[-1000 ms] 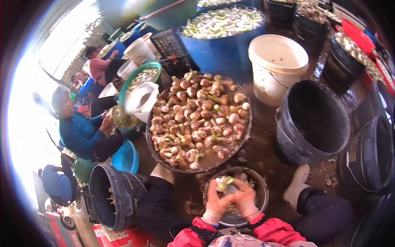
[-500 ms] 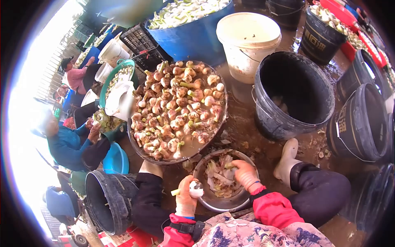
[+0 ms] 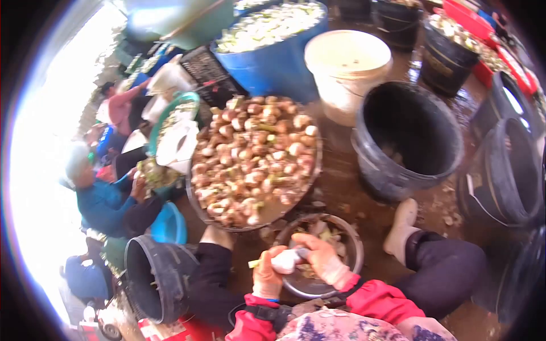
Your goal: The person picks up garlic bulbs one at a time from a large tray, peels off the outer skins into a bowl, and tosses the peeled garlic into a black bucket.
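My left hand [image 3: 266, 278], in an orange glove, is closed around a white garlic bulb [image 3: 286, 261] whose pale green stem [image 3: 253, 263] sticks out to the left. My right hand [image 3: 324, 258], gloved alike, has its fingers closed at the bulb's right end. A small greyish patch shows between those fingertips, too blurred to name. Below both hands stands a metal bowl [image 3: 357, 250] holding loose garlic skins [image 3: 327, 232]. Just beyond it is a wide round tub [image 3: 196, 210] heaped with unpeeled garlic bulbs [image 3: 256, 153].
A large black bucket [image 3: 364, 165] and a cream bucket [image 3: 341, 85] stand ahead right. A blue tub [image 3: 267, 68] of pale garlic is behind. At left, a person in blue [image 3: 105, 199] sits near a black bucket [image 3: 165, 273]. More black buckets [image 3: 500, 176] line the right.
My right hand has come left from over the skins in the bowl to the garlic bulb. My left hand still holds the bulb. The view has shifted slightly.
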### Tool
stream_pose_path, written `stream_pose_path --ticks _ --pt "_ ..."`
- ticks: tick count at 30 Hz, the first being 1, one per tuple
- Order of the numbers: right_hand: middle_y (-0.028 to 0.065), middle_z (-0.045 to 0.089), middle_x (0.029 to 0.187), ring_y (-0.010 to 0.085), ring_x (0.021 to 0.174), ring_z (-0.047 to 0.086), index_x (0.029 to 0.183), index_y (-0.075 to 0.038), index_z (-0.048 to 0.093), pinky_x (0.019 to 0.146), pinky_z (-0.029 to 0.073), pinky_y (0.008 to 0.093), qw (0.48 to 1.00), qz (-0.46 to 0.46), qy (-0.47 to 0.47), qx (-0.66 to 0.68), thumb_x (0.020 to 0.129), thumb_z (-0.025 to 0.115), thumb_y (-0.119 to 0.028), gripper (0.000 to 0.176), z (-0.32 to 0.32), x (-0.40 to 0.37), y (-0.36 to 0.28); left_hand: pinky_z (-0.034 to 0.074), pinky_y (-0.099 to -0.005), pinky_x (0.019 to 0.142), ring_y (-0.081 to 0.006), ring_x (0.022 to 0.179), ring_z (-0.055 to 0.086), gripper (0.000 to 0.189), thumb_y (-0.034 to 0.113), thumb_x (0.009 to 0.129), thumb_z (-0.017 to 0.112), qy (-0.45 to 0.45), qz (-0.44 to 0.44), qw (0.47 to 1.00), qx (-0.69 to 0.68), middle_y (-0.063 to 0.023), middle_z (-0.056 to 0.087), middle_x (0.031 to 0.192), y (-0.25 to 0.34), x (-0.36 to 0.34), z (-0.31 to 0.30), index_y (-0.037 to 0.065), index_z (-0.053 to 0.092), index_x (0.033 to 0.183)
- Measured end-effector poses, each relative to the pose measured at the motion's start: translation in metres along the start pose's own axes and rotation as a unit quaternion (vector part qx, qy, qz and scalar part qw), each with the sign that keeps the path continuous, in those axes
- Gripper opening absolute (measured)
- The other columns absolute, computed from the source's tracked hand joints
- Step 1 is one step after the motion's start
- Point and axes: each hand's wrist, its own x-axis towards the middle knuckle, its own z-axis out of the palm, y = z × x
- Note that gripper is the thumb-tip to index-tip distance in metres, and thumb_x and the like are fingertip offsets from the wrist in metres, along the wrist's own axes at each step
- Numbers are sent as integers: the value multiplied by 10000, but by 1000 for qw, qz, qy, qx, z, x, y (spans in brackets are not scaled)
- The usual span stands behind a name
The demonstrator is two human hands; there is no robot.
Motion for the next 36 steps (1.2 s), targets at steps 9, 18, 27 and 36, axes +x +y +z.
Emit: stream_pose_path --ticks 9,18,27,36 --pt "65 621 978 131 861 600 1167 7 553 766 506 259 982 -41 7 185 859 578 -2 309 -13 2 -25 507 -438 856 -288 1007 611 207 305 889 597 15 -99 994 -45 -108 642 1038 39 -10 -4 104 596 940" --pt "53 635 1124 116 977 575 1271 -88 544 815 464 240 983 -11 6 -184 900 491 -74 375 -29 17 29 507 -586 822 -314 1037 592 210 248 836 644 5 -10 985 -172 -98 622 1066 35 -11 2 92 622 974" --pt "177 627 1108 333 1028 602 1220 -59 547 844 466 380 887 86 -77 -446 813 549 -188 427 -39 24 52 354 -581 963 -269 1065 528 180 245 884 574 19 -124 980 -153 -73 573 1079 25 76 103 126 534 1014" --pt "180 657 996 293 889 642 1212 -80 564 755 486 335 944 104 20 -314 784 548 -114 430 -48 42 55 507 -376 750 -264 829 640 303 269 883 588 -62 139 859 488 -138 658 915 40 166 124 56 636 1093"
